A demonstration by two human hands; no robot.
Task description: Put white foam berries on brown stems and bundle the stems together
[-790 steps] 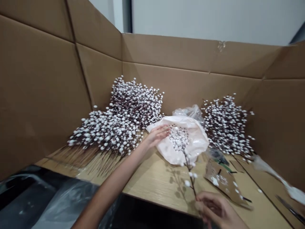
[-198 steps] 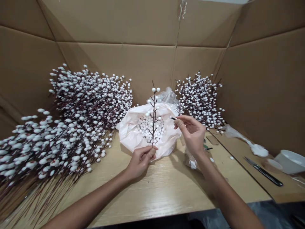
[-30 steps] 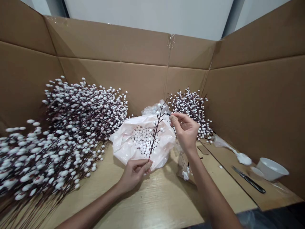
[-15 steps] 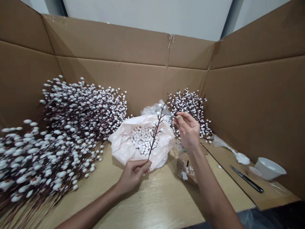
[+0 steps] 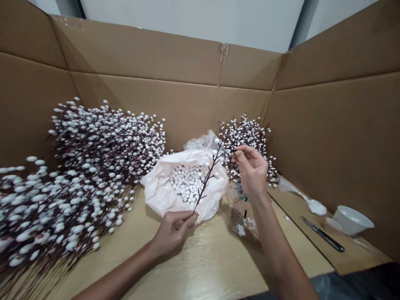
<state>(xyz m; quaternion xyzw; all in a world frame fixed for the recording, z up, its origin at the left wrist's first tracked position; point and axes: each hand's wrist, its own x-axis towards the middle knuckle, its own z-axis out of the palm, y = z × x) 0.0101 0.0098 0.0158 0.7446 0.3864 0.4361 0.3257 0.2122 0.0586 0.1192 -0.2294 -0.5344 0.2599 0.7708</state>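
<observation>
My left hand (image 5: pixel 173 228) pinches the foot of a thin dark twig (image 5: pixel 206 178) that carries a few white beads and leans up to the right. My right hand (image 5: pixel 251 166) is raised beside the twig's top, thumb and forefinger pinched on a small dark tip. Behind the twig lies an open pale pink plastic bag (image 5: pixel 162 189) full of loose white beads (image 5: pixel 186 184).
A big heap of beaded twigs (image 5: pixel 78 166) fills the left of the wooden table (image 5: pixel 200 262); a smaller bunch (image 5: pixel 246 135) stands at the back right. On the right lie a white bowl (image 5: pixel 352 219), a dark knife-like tool (image 5: pixel 323 239) and cardboard scraps. Tall cardboard walls (image 5: pixel 187 87) enclose everything.
The twig has tilted further to the right and my right hand has shifted slightly right with it. My left hand has stayed in place at the stem's foot.
</observation>
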